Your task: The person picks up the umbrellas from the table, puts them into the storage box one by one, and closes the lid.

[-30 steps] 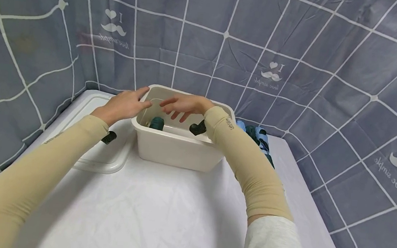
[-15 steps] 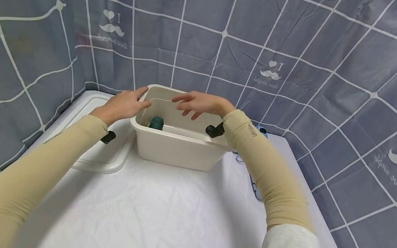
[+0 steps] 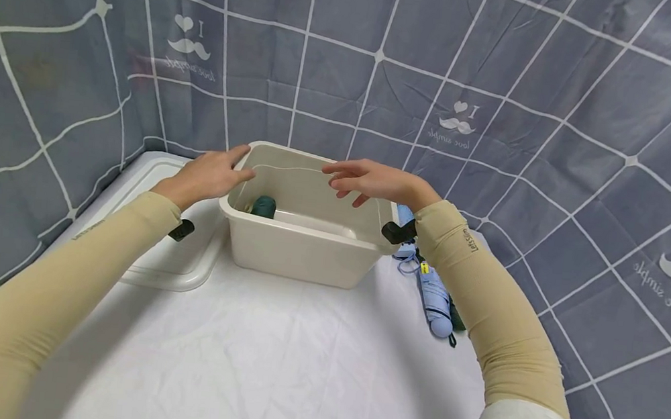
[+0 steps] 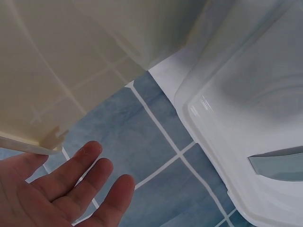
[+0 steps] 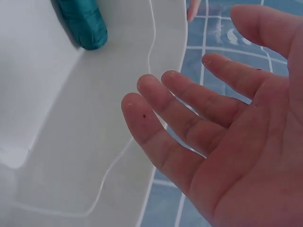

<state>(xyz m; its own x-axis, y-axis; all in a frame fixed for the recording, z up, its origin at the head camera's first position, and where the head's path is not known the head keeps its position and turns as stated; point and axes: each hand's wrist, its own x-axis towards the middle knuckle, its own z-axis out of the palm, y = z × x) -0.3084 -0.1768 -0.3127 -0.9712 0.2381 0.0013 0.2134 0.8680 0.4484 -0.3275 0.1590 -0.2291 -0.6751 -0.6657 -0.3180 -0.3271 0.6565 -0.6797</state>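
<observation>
Gripping nothing, the person's right hand [image 3: 374, 181] is hovering above the right part of an off-white, rectangular plastic bin [image 3: 295, 253], its fingers loosely extended, slightly bent and spaced apart, pointing toward the left. The left hand [image 3: 208, 177] is resting at the bin's left rim, its index finger touching the edge while its other fingers are reaching out relaxed, not closing round anything. Both forearms, covered by beige stretch sleeves [image 3: 94, 254], are extending forward from the lower corners of the head view.

Inside the bin, a dark green, cylindrical fabric bundle [image 3: 263, 206] is lying at the left end, below the left thumb and well apart from the right hand. Right of the bin, a light blue folded umbrella [image 3: 436, 300] with a wrist loop is lying beside a dark green item [image 3: 457, 314] that the right arm is partly hiding.

A white cloth [image 3: 272, 365] is covering the table, and a white plastic lid [image 3: 178, 265] is lying on it at the left. Behind, a grey-blue curtain [image 3: 337, 68] is hanging, showing white grid lines, hearts, moustaches and mirrored lettering.
</observation>
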